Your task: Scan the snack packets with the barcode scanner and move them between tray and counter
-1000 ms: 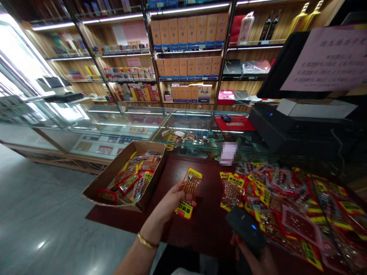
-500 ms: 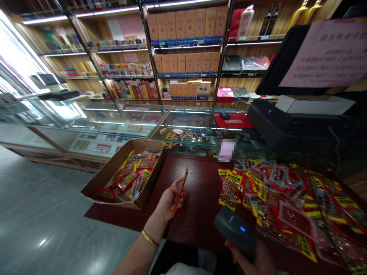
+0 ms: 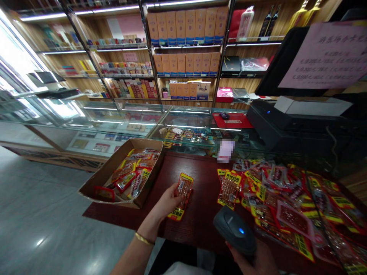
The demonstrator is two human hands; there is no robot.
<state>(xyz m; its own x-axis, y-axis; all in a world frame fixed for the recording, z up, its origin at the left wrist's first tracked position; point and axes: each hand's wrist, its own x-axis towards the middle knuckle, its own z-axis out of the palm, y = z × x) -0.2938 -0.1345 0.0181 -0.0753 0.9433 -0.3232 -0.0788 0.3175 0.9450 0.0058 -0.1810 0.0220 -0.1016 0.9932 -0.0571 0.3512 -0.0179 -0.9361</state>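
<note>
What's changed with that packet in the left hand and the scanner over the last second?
The left hand turned the snack packet edge-on, then flat again, and now holds it lower and tilted. The right hand brought the barcode scanner slightly leftward. Both grips stayed; the cardboard box and the packet pile did not move.

Shop, stocked shelves (image 3: 183, 42), glass counter (image 3: 120, 118)

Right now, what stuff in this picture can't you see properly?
- Right hand: mostly hidden behind the black scanner and cut off by the bottom edge of the head view.
- Snack packet in the left hand: its print is too small to read.
- Pink patch on the glass counter: blurred.
- Cardboard box: packets at the bottom are buried under others.
- Paper sign: writing too blurry to read.
</note>
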